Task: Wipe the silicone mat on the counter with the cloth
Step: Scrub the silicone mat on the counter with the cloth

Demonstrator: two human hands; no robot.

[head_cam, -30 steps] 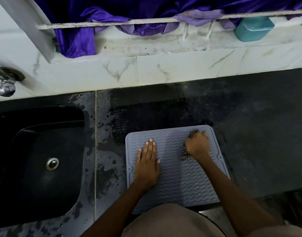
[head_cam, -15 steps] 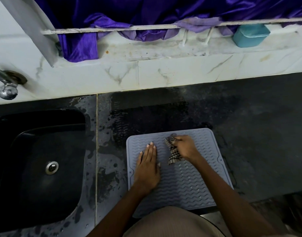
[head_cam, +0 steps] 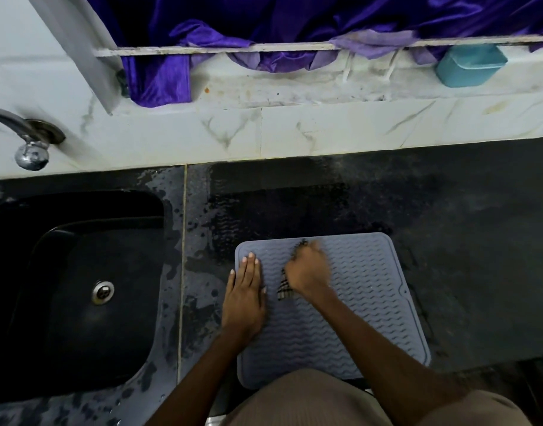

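Observation:
A grey-blue silicone mat (head_cam: 365, 305) with a wavy ribbed surface lies on the dark counter near its front edge. My left hand (head_cam: 245, 295) lies flat and open on the mat's left edge, fingers together and pointing away from me. My right hand (head_cam: 308, 270) is closed on a small checked cloth (head_cam: 284, 289) and presses it on the upper middle of the mat. Only the cloth's ends show, one below the fist and one at the fingertips. The right hand is slightly blurred.
A black sink (head_cam: 79, 290) with a metal drain (head_cam: 102, 292) lies to the left, under a chrome tap (head_cam: 28, 139). The counter (head_cam: 463, 241) is wet around the mat. A teal container (head_cam: 471, 67) and purple fabric (head_cam: 159, 78) sit on the white ledge behind.
My right hand has carried the cloth leftward from the mat's upper right to its upper middle. My left hand has shifted toward the mat's left edge, still flat.

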